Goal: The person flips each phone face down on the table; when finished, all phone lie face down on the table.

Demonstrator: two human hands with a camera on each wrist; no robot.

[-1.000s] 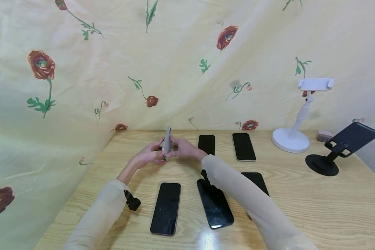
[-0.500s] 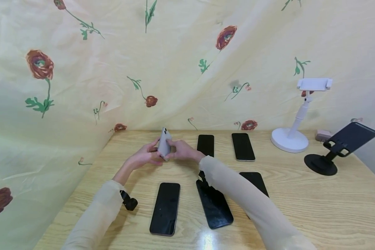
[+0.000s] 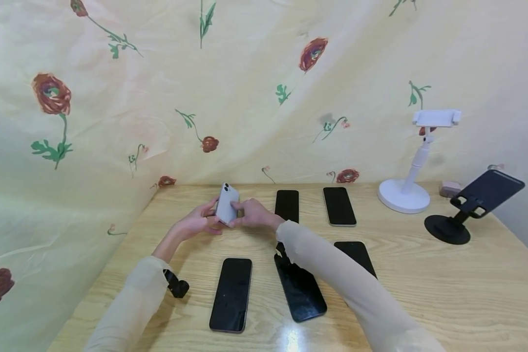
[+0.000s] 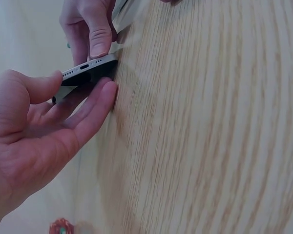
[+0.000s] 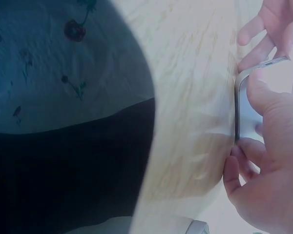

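Near the table's far left part, both hands hold a smartphone [image 3: 227, 205] with a pale back and a camera bump at its top corner. Its back faces the head camera. In the left wrist view, the left hand [image 4: 53, 117] has its thumb on the phone's edge and its fingers beneath the dark screen side; the charging port shows on the phone's end. The right hand [image 3: 256, 214] grips the other side, its thumb pressed on the back near the port end in the right wrist view. Part of the phone is hidden behind the right hand [image 5: 268, 156] there.
Several phones lie screen up: one near left [image 3: 231, 295], one in the middle [image 3: 306, 296], two at the back, and one partly under the right sleeve [image 3: 356, 288]. A white phone stand [image 3: 403, 196] and a black phone stand [image 3: 488, 195] stand right, beside a small pinkish block [image 3: 450, 189].
The held phone has turned from nearly edge-on to showing its back, and shifted slightly left with both hands. The head view has also shifted slightly. The phones on the table have stayed put.
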